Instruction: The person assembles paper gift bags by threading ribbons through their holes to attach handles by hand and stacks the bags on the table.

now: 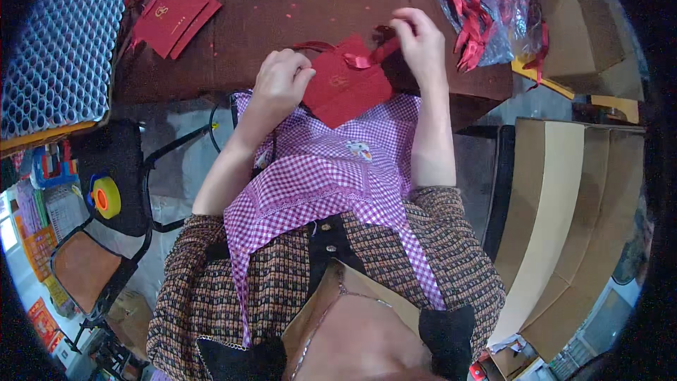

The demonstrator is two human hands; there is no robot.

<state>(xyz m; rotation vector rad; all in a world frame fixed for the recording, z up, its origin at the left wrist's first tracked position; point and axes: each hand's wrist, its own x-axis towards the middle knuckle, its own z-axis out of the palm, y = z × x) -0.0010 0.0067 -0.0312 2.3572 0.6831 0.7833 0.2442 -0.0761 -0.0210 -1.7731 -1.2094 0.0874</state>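
Observation:
A flat red paper packet (345, 92) with a small gold print lies at the table's front edge, partly over my lap. A shiny red ribbon (363, 61) is looped and tied across its upper part. On the packet's right, my right hand (421, 46) is closed in a pinch on one end of the ribbon. My left hand (281, 83) is closed at the packet's left side, fingers curled. Another dark red strand of the ribbon runs toward its knuckles, and the fingertips are partly hidden.
More red packets (176, 17) lie at the back left, others along the far edge. A clear plastic bag (486, 10) of red ribbons sits at the table's right corner. Cardboard boxes (557, 204) stand to the right, a chair (95, 268) and yellow tape roll (106, 197) to the left.

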